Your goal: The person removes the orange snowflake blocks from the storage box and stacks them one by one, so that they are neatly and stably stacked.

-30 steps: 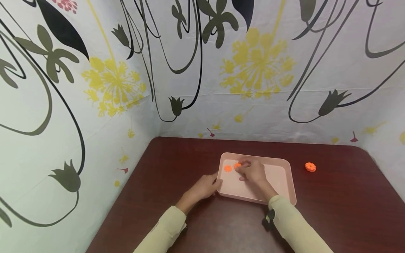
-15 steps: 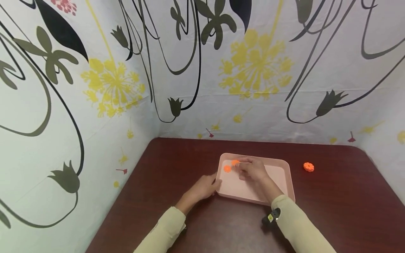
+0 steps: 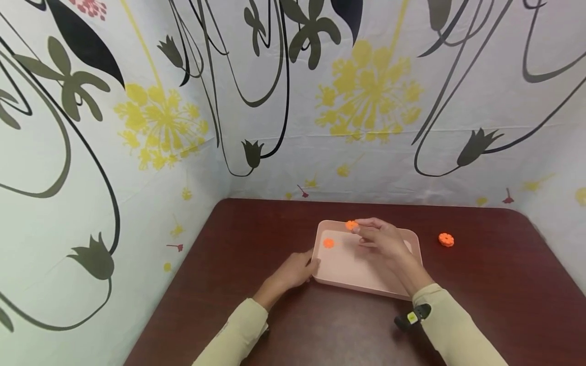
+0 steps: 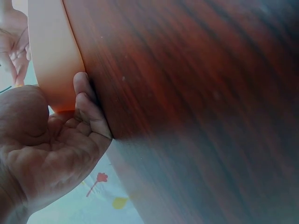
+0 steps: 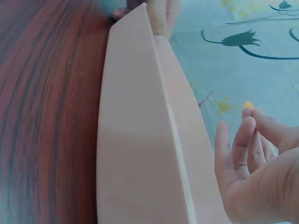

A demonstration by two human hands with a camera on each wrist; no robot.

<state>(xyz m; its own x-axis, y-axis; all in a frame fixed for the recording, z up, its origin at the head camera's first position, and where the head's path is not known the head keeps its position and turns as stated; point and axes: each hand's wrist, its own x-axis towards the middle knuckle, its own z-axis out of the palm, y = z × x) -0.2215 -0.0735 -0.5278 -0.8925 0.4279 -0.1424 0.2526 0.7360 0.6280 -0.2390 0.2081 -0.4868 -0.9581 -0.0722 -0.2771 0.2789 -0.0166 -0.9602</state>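
Observation:
A pink rectangular tray [image 3: 348,269] sits on the table. My left hand [image 3: 293,269] holds its left end; in the left wrist view the fingers curl under the tray wall [image 4: 53,51] with the thumb over the rim. Above the tray's back part, my right hand [image 3: 389,241] pinches a small orange flower-shaped disc [image 3: 351,225] between thumb and fingertips. The right wrist view shows only a sliver of that disc [image 5: 249,105]. Another orange flower-shaped disc [image 3: 328,243] lies flat in the tray, near its left end.
To the right of the tray, a thicker orange flower-shaped piece [image 3: 446,240] lies on the dark red-brown table [image 3: 256,229]; whether it is a stack I cannot tell. Patterned white cloth [image 3: 274,168] hangs behind the table and along its left side.
My right hand has lifted one orange disc off the tray floor and moved up and to the right with it. The left hand keeps its grip on the tray.

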